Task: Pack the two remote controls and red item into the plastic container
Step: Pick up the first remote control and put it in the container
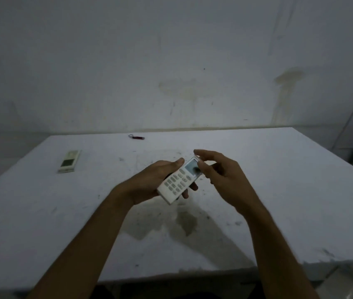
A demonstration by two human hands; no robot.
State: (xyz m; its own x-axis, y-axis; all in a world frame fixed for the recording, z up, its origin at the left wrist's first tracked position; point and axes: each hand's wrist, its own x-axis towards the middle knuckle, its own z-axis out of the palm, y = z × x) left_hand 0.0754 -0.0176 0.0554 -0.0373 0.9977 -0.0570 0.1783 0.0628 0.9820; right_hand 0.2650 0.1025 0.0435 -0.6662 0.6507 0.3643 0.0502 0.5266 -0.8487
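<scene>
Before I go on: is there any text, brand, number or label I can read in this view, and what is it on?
No text can be read here.
Remote held in the left hand: buttons and screen show, markings too blurred to read.
Second remote on the table: too small and dim.
Red item by the far edge: no visible lettering.
Wall: stains only.

White tabletop, scuffed w/ dark marks, stained patch near front-centre. On it: pale remote flat at far left, well apart from small red item w/ a loop end, lying near the far edge by the wall.
</scene>
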